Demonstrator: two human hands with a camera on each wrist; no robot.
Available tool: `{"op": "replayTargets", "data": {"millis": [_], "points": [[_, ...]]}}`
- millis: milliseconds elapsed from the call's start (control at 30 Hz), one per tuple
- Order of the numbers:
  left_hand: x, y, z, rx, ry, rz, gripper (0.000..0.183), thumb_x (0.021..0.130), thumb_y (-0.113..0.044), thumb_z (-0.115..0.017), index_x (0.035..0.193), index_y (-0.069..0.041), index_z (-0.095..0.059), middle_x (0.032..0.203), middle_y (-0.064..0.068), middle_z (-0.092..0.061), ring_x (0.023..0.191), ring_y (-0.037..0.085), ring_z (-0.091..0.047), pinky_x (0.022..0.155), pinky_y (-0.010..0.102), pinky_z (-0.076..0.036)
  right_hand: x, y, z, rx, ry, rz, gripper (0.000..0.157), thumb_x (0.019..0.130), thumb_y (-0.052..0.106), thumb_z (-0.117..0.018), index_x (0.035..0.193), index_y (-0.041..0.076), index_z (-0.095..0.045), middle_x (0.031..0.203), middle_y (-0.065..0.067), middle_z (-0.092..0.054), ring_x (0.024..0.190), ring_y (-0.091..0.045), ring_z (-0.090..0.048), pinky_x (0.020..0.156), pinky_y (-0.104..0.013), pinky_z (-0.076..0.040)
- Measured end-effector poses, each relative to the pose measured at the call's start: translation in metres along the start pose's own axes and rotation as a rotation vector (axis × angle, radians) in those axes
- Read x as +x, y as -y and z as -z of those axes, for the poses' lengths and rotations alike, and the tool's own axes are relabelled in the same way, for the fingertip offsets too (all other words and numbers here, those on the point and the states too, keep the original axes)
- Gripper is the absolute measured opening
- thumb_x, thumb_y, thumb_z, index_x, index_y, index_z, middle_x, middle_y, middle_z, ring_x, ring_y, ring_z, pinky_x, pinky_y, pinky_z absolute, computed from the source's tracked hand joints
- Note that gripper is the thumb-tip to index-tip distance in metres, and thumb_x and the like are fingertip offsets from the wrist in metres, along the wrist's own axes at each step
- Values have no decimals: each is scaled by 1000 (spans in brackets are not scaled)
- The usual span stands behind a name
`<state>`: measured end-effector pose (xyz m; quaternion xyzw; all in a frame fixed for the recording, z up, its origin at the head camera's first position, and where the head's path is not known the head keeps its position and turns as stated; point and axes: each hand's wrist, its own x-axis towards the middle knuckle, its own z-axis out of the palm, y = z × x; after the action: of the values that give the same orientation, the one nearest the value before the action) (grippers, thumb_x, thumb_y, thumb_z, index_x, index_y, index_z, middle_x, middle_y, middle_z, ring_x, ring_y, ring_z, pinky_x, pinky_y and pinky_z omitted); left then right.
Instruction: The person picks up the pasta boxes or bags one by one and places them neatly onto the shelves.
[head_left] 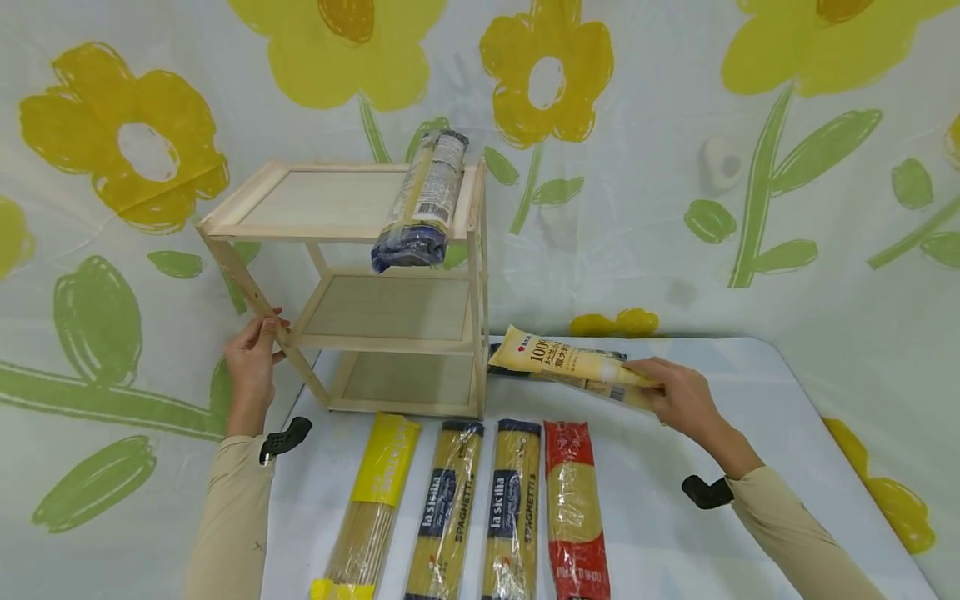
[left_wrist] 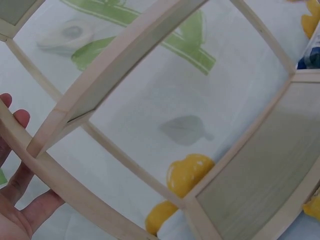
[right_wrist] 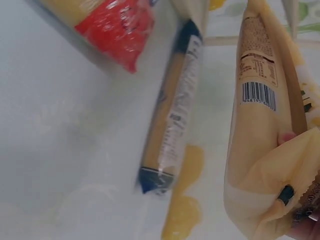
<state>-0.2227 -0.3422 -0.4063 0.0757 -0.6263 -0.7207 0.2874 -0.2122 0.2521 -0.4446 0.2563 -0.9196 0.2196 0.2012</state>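
My left hand (head_left: 252, 358) grips the left front post of a three-tier wooden shelf (head_left: 382, 342). In the left wrist view, the thumb and fingers of that hand (left_wrist: 22, 210) lie on either side of the post. At the shelf's right, my right hand (head_left: 686, 400) holds a cream-yellow pasta bag (head_left: 562, 358) by its right end. The bag's barcode side (right_wrist: 255, 125) faces the right wrist camera. Beneath the bag in the head view lies a clear spaghetti pack with dark blue ends (right_wrist: 172, 110), partly hidden. Another blue-ended pasta pack (head_left: 427, 196) rests on the top tier, its near end jutting past the front edge.
In front of the shelf lie a yellow-wrapped pasta pack (head_left: 378, 492), two blue-labelled spaghetti packs (head_left: 446, 512) and a red-ended pack (head_left: 576, 508) in a row. A pale table (head_left: 675, 517) carries them. Behind hangs a flower-patterned sheet (head_left: 637, 192).
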Motion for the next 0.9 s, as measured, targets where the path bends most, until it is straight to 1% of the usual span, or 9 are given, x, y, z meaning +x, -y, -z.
{"op": "replayTargets", "data": {"millis": [200,333,533,667,700,833,900], "points": [[0,-1,1,23,10,-1,31,89,-26,-63,107,-2,-70,88,5,-68,95,19,-60,60,22,-54,3,13,25,2,-123,49,43,68,-14,-71,105,9,-71,100,-13,-69,74,-27,-65,51,-37,-47],[0,0,2,14,15,4,32,88,-26,-63,108,-3,-70,88,5,-68,95,18,-60,61,21,-54,6,24,41,2,-173,53,42,65,-14,-72,101,7,-72,97,-13,-70,75,-27,-65,50,-36,-44],[1,0,2,35,23,-11,32,89,-27,-63,108,-3,-70,89,4,-69,94,17,-61,61,22,-54,9,39,62,19,-232,50,42,63,-17,-72,99,5,-72,95,-14,-70,70,-24,-64,48,-25,-39],[1,-2,2,22,20,9,32,88,-27,-64,108,-3,-70,89,3,-69,94,17,-61,62,21,-54,12,51,78,30,-271,41,45,61,-18,-76,99,4,-72,95,-15,-70,68,-22,-61,52,-18,-37],[1,-2,2,18,19,15,32,87,-28,-64,108,-3,-70,88,3,-68,94,17,-61,62,21,-54,13,53,83,31,-279,33,45,60,-18,-77,99,4,-72,95,-14,-70,70,-20,-61,54,-16,-38],[1,-2,3,20,20,29,32,87,-28,-64,109,-4,-70,87,2,-68,95,19,-60,62,21,-54,18,65,103,63,-289,-14,44,64,-18,-75,101,5,-73,95,-15,-70,77,0,-56,55,-11,-39],[1,-1,4,29,23,27,32,88,-27,-63,109,-5,-70,88,1,-69,96,20,-60,62,21,-54,20,71,113,77,-297,-27,43,65,-18,-74,100,6,-73,94,-16,-70,78,10,-50,53,-11,-39]]}}
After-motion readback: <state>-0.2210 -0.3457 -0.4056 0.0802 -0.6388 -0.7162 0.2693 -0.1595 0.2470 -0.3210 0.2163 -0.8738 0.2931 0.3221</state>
